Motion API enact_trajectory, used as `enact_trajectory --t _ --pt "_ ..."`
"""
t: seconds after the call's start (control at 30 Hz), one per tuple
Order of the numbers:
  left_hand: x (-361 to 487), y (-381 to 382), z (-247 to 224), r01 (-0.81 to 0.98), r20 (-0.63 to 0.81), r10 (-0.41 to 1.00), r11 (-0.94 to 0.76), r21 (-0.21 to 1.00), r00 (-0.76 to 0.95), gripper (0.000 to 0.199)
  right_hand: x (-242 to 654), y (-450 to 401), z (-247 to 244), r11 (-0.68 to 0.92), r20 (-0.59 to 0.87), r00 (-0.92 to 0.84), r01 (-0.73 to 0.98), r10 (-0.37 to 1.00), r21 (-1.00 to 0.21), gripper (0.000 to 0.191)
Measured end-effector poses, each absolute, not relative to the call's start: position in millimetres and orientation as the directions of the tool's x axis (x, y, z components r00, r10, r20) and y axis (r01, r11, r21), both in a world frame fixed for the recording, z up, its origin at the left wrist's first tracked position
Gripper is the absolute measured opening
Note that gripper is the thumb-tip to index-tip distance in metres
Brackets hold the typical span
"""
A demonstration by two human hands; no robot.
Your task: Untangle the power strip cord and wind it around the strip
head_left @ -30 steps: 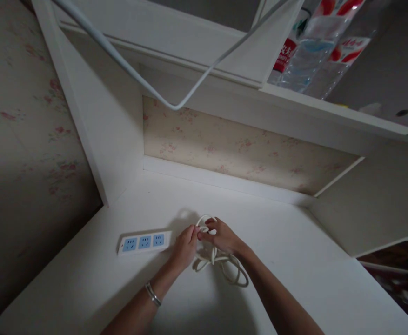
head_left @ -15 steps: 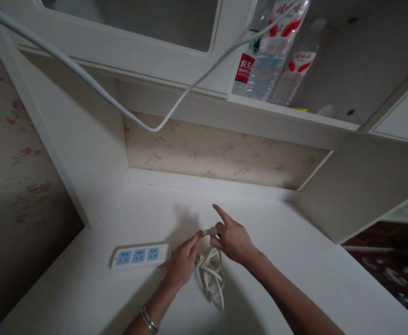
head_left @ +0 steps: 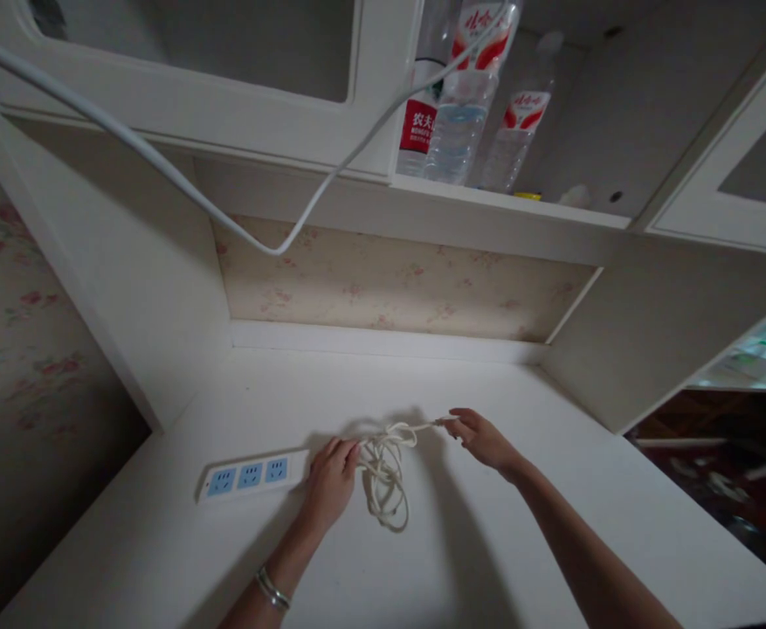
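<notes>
A white power strip (head_left: pixel 296 463) with blue sockets lies on the white surface. Its right end passes behind my left hand (head_left: pixel 334 476), whose closed fingers grip the cream power cord (head_left: pixel 386 476) beside the strip. The cord lies in a loose, tangled bundle between my hands. To the right, my right hand (head_left: pixel 484 439) pinches the cord's far end, and a short length runs taut from the bundle to those fingers. The plug at that end is mostly hidden by the fingers.
A white cable (head_left: pixel 278 249) hangs in a bend across the upper view. Above, an open cabinet shelf (head_left: pixel 507 203) holds several plastic bottles (head_left: pixel 458 118). White side panels (head_left: pixel 677 323) flank the surface, with a floral wall panel (head_left: pixel 383 284) behind.
My right hand has moved right, drawing the cord's end away from my left hand. The cord bundle has shifted and now rests lower on the surface. The view has turned slightly right.
</notes>
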State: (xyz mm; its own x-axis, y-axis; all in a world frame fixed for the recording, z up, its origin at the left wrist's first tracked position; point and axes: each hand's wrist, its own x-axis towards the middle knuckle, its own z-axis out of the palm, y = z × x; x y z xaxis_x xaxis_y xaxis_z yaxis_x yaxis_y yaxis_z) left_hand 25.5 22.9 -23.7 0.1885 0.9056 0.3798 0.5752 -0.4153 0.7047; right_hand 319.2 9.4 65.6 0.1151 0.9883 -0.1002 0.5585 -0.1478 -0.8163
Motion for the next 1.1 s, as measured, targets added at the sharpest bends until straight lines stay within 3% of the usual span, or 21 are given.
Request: enact_trajectory --t 0.13,0.23,0.43,0.53,0.7,0.87,1.1 --pt "16 16 -17 0.629 0.453 0.870 -0.466 0.622 0.197 0.030 299 -14 33 -0.287 -0.257 0.134 0.330 0.957 -0.899 0.046" --pt "-14 20 -3 0.732 0.412 0.863 -0.479 0.485 0.293 0.036 287 -22 9 -0.309 -0.276 0.160 0.248 0.948 -0.918 0.049" --pt "-113 43 20 0.897 -0.077 0.912 -0.378 0.231 0.404 0.074 273 -18 -20 -0.194 -0.103 0.186 0.583 0.977 -0.789 0.051" --pt "-144 44 25 0.907 -0.212 0.886 -0.374 0.195 0.411 0.069 269 -15 -20 -0.074 -0.021 0.083 0.710 0.996 -0.700 0.052" --pt "-147 36 24 0.935 -0.139 0.931 -0.316 0.160 0.338 0.043 267 -11 -26 0.139 0.062 -0.133 0.714 0.989 -0.686 0.049" --pt "-128 46 5 0.972 0.023 0.993 -0.120 0.204 0.117 0.044 267 -19 -44 0.000 0.118 0.118 0.708 0.986 -0.706 0.054" --pt "-101 86 -8 0.958 0.145 0.986 0.034 0.284 -0.079 0.048 265 -32 -46 0.028 0.258 0.264 0.646 0.929 -0.762 0.049"
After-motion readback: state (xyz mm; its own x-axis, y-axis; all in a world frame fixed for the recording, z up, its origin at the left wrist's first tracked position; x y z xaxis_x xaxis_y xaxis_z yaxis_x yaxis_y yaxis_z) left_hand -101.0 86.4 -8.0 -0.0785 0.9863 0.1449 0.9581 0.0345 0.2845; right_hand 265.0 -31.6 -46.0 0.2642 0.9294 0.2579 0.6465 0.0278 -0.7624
